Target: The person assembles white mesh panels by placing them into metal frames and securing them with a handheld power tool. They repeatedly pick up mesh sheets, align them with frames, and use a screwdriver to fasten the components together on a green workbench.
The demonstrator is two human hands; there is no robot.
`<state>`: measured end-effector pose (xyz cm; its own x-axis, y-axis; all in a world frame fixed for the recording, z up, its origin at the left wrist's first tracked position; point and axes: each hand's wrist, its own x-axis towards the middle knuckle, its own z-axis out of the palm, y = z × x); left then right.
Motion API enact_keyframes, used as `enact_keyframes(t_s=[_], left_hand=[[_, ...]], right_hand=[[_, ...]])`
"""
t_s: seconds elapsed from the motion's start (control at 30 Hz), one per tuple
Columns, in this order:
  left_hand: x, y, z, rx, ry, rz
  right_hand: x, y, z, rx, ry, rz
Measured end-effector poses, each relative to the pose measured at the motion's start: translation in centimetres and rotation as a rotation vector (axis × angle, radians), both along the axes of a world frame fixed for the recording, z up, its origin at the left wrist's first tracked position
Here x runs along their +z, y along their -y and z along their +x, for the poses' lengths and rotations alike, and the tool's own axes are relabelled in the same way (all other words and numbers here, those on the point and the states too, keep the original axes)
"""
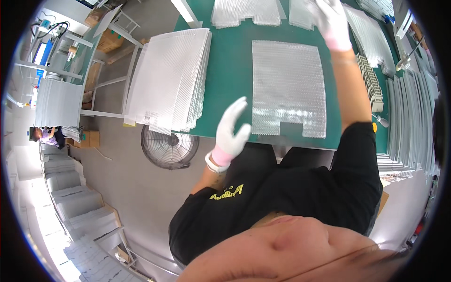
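A whitish translucent ribbed sheet point(287, 84) with a notch in its near edge lies flat on the green table point(228, 70) in front of me. My left hand point(231, 134), in a white glove with a pink cuff, hovers by the sheet's near left corner. Its fingers are stretched and the thumb stands apart, with nothing held. Far off to the right, my gloved right hand point(332, 23) reaches over another ribbed sheet point(300, 15) at the table's back. Its fingers are blurred and partly cut off by the picture's edge, so whether they grip that sheet is unclear.
A stack of similar sheets point(171, 80) overhangs the table's left edge. More sheets point(246, 11) lie at the back. A row of beige slotted pieces point(371, 82) and stacked panels point(411, 113) stand at right. A floor fan point(170, 145) is at lower left; another person point(49, 137) is far left.
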<state>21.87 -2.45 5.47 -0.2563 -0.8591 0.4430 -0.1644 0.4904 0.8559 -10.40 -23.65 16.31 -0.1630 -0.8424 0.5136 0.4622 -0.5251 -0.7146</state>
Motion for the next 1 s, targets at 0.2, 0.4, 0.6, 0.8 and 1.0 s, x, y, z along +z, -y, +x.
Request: enact_keyframes(t_s=[0.2,0.4,0.6,0.8,1.0], left_hand=[[1.7,2.8,-1.0,-0.372,-0.823,0.480],[2.7,1.1,-4.7,0.235,0.324,0.255],[1.1,1.4,-5.9,0.331,0.599,0.144],[-0.4,1.8,-5.8,0.303,0.676,0.183],[-1.4,2.3,-5.9,0.324,0.769,0.076]], right_hand=[[-4.9,-20.2,-2.6,-0.184,-0.530,0.280],[-9.2,-28.0,-0.7,-0.505,-0.920,0.443],[-9.4,-27.5,-0.5,-0.498,-1.010,0.628],[-10.4,-26.7,-0.8,-0.499,-1.139,0.614],[-12.1,-26.4,-0.6,-0.581,-1.285,0.518]])
